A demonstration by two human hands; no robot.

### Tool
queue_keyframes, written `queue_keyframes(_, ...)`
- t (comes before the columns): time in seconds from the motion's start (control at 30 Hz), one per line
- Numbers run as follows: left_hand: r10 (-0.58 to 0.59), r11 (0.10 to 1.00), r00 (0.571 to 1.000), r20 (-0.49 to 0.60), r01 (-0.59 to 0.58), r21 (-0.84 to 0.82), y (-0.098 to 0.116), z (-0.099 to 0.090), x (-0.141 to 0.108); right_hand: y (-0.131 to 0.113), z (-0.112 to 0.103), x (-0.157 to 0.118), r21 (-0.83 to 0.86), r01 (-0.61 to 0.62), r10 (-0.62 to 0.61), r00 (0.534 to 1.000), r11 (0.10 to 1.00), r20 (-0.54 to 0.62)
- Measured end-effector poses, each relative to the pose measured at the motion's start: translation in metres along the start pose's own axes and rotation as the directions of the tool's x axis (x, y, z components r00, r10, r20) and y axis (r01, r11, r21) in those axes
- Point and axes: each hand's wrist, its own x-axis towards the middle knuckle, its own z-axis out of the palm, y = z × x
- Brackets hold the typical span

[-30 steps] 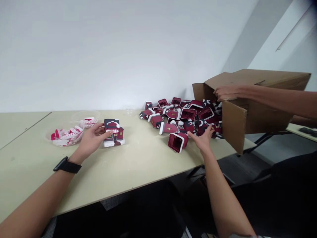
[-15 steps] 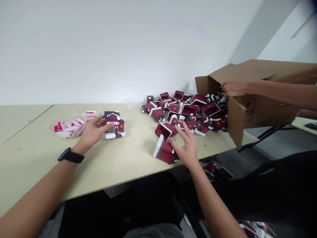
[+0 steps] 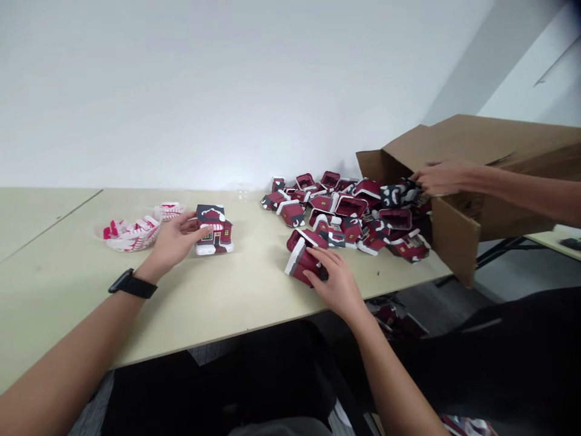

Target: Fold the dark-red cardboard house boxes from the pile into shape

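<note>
Left grip sits beside the one roofed red house model, left of centre on the tabletop: fingers apart, tips on its wall, no clamp. Right grip is clamped over a hollow red house body lying on its side, mid-frame, just in front of a heap of loose house bodies and dark snow-trimmed roofs. Status: one house looks complete; most of the heap looks unassembled. Co-worker's hand is at the mouth of a tipped cardboard box, right of frame. Clear plastic dish with red-and-white pieces sits far left.
</note>
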Motion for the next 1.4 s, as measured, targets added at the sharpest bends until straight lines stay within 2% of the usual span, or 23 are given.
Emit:
queue_keyframes(0.13, 0.009, 1.0, 1.0, 0.013, -0.009, -0.023, -0.005, -0.001, 0.003, 0.019, 0.004, 0.001, -0.015, -0.036, 0.037, 0.999, 0.999, 0.022)
queue_keyframes(0.2, 0.001, 1.0, 1.0, 0.002, -0.001, 0.005, -0.006, -0.001, 0.004, 0.03, 0.003, -0.001, -0.034, -0.029, 0.029, 1.0, 0.999, -0.004)
queue_keyframes(0.23, -0.009, 1.0, 1.0, -0.012, 0.009, 0.021, -0.006, -0.001, 0.005, 0.039, 0.001, -0.004, -0.057, -0.046, 0.042, 0.997, 0.997, -0.072)
queue_keyframes(0.27, -0.02, 0.999, 0.999, -0.028, 0.021, 0.037, -0.005, -0.001, 0.005, 0.051, -0.004, -0.008, -0.088, -0.095, 0.077, 0.979, 0.992, -0.191)
queue_keyframes(0.3, -0.031, 0.998, 0.998, -0.046, 0.034, 0.052, -0.004, -0.001, 0.005, 0.067, -0.011, -0.013, -0.109, -0.188, 0.135, 0.919, 0.976, -0.372)
queue_keyframes(0.33, -0.043, 0.997, 0.997, -0.064, 0.047, 0.068, -0.003, -0.001, 0.005, 0.087, -0.02, -0.018, -0.084, -0.337, 0.22, 0.763, 0.938, -0.608)
queue_keyframes(0.37, -0.053, 0.994, 0.995, -0.081, 0.06, 0.09, -0.002, 0.0, 0.005, 0.109, -0.031, -0.023, 0.011, -0.495, 0.316, 0.536, 0.869, -0.783)
queue_keyframes(0.4, -0.06, 0.99, 0.993, -0.097, 0.072, 0.119, -0.001, 0.0, 0.006, 0.134, -0.044, -0.027, 0.152, -0.617, 0.44, 0.347, 0.772, -0.828)
queue_keyframes(0.43, -0.063, 0.986, 0.992, -0.11, 0.079, 0.149, 0.001, 0.0, 0.005, 0.159, -0.057, -0.031, 0.316, -0.69, 0.58, 0.183, 0.651, -0.794)
queue_keyframes(0.47, -0.061, 0.98, 0.991, -0.116, 0.081, 0.179, 0.002, 0.0, 0.005, 0.182, -0.07, -0.034, 0.442, -0.714, 0.699, 0.093, 0.543, -0.709)
queue_keyframes(0.5, -0.061, 0.975, 0.991, -0.121, 0.085, 0.203, 0.004, 0.0, 0.005, 0.203, -0.08, -0.035, 0.499, -0.71, 0.776, 0.105, 0.497, -0.622)
queue_keyframes(0.53, -0.067, 0.971, 0.99, -0.124, 0.093, 0.22, 0.006, 0.001, 0.004, 0.22, -0.088, -0.035, 0.509, -0.69, 0.793, 0.158, 0.515, -0.589)
queue_keyframes(0.6, -0.083, 0.967, 0.987, -0.135, 0.112, 0.227, 0.011, 0.002, 0.002, 0.241, -0.094, -0.034, 0.497, -0.673, 0.784, 0.205, 0.547, -0.586)
queue_keyframes(0.77, -0.071, 0.969, 0.986, -0.151, 0.104, 0.226, 0.021, 0.007, -0.003, 0.246, -0.079, -0.037, 0.457, -0.625, 0.723, 0.264, 0.633, -0.639)
queue_keyframes(0.87, -0.085, 0.962, 0.981, -0.172, 0.126, 0.243, 0.021, 0.008, -0.004, 0.248, -0.071, -0.042, 0.481, -0.564, 0.699, 0.265, 0.671, -0.664)
queue_keyframes(1.07, -0.123, 0.97, 0.981, -0.153, 0.152, 0.192, 0.016, 0.007, 0.0, 0.26, -0.057, -0.045, 0.633, -0.457, 0.77, 0.222, 0.624, -0.598)
queue_keyframes(1.13, -0.121, 0.974, 0.982, -0.146, 0.146, 0.175, 0.015, 0.008, 0.001, 0.262, -0.05, -0.043, 0.633, -0.452, 0.768, 0.228, 0.628, -0.598)
queue_keyframes(1.27, -0.126, 0.974, 0.981, -0.149, 0.151, 0.169, 0.015, 0.009, 0.0, 0.259, -0.037, -0.038, 0.603, -0.447, 0.746, 0.301, 0.66, -0.594)
queue_keyframes(1.33, -0.122, 0.977, 0.981, -0.149, 0.145, 0.159, 0.016, 0.009, -0.001, 0.254, -0.032, -0.037, 0.544, -0.472, 0.716, 0.368, 0.694, -0.594)
queue_keyframes(1.4, -0.108, 0.98, 0.984, -0.14, 0.129, 0.149, 0.016, 0.009, -0.002, 0.25, -0.031, -0.037, 0.432, -0.517, 0.665, 0.461, 0.739, -0.587)
